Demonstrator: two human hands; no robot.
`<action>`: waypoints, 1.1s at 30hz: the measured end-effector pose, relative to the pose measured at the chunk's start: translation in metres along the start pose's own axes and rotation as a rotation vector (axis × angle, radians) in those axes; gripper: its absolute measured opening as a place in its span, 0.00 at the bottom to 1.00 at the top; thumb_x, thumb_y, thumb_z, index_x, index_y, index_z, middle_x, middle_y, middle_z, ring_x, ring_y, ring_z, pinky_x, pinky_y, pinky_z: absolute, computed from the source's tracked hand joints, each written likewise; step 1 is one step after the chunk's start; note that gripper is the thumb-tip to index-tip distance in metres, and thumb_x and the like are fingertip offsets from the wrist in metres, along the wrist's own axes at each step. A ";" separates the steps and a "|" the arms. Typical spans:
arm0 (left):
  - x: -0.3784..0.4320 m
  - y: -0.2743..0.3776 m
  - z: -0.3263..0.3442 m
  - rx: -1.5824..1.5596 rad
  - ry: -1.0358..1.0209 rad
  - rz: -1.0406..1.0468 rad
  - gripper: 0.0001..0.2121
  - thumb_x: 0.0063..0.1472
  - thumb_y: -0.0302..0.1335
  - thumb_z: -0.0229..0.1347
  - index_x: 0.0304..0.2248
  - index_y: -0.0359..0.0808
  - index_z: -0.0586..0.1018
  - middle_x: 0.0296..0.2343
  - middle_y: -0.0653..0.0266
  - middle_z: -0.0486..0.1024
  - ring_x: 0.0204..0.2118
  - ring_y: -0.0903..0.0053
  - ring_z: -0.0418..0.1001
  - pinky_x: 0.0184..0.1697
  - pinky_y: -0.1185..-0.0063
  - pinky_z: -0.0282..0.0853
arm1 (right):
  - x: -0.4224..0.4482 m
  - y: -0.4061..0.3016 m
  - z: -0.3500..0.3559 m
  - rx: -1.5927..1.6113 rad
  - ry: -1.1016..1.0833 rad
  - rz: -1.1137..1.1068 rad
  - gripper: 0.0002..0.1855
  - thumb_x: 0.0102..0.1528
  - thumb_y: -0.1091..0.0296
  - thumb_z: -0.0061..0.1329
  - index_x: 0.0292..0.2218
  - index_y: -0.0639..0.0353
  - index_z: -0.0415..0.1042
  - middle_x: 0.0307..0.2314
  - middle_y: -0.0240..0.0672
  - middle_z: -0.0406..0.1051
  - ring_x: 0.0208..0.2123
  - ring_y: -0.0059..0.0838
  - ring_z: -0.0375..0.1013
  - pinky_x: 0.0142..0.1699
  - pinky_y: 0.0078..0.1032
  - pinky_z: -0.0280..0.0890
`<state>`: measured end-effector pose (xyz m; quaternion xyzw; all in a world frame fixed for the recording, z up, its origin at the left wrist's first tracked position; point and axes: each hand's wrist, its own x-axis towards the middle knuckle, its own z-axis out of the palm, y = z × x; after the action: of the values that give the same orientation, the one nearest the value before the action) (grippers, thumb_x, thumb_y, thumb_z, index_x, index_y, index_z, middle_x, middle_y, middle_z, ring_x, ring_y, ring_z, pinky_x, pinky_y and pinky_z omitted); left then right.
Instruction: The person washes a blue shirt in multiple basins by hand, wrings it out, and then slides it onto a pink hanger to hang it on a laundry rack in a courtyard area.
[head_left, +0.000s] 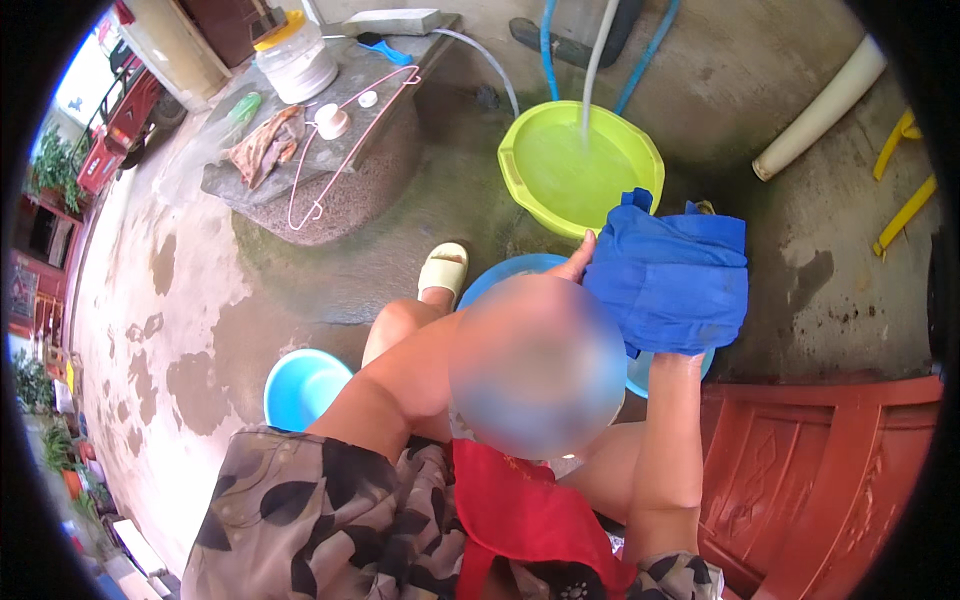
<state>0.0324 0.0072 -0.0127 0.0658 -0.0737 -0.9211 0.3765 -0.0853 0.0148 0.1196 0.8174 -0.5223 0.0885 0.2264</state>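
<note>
A blue cloth garment (667, 281) is held up in front of me, over the blue basin. My left hand (576, 261) grips its left edge, thumb pointing up. From below, my right forearm (675, 420) reaches into the cloth, which hides the right hand and wraps around it. Just beyond the garment stands a lime-green basin (517, 184) of water, with a stream running in from a pale hose (600, 34). Beneath my hands, a blue basin (499, 274) shows only in part. A round blur covers the middle of my lap and part of the left hand.
Left stands a light-blue basin (289, 386). A stone slab (262, 196) bears a pink hanger (352, 161), a lidded jar (296, 67), a blue brush (390, 51) and a crumpled cloth (262, 146). Right are a pale pipe (821, 109) and red panelled wood (817, 465). The floor (315, 292) is wet.
</note>
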 end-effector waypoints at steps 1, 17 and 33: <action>0.002 -0.004 0.001 -0.007 -0.012 -0.007 0.30 0.54 0.51 0.49 0.51 0.41 0.62 0.46 0.61 0.67 0.50 0.68 0.63 0.51 0.66 0.59 | 0.000 -0.001 0.001 0.070 0.014 0.013 0.12 0.52 0.65 0.44 0.38 0.57 0.67 0.33 0.32 0.69 0.36 0.27 0.68 0.45 0.22 0.62; 0.001 0.017 0.062 1.252 0.452 0.855 0.07 0.47 0.22 0.52 0.30 0.36 0.72 0.28 0.62 0.71 0.32 0.70 0.70 0.36 0.75 0.66 | -0.044 0.033 0.183 1.784 -0.074 0.642 0.10 0.47 0.72 0.48 0.33 0.63 0.70 0.31 0.34 0.70 0.32 0.22 0.68 0.38 0.21 0.64; -0.035 -0.094 0.022 2.527 -0.327 0.354 0.07 0.45 0.29 0.52 0.28 0.42 0.76 0.30 0.67 0.69 0.33 0.73 0.68 0.30 0.75 0.69 | -0.047 -0.023 0.174 1.185 -1.023 -0.137 0.12 0.39 0.71 0.49 0.31 0.58 0.75 0.27 0.35 0.74 0.31 0.27 0.71 0.39 0.24 0.65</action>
<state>-0.0107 0.1002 -0.0064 0.2513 -0.9438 -0.1472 0.1563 -0.1015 -0.0194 -0.0577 0.7715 -0.3760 -0.0493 -0.5109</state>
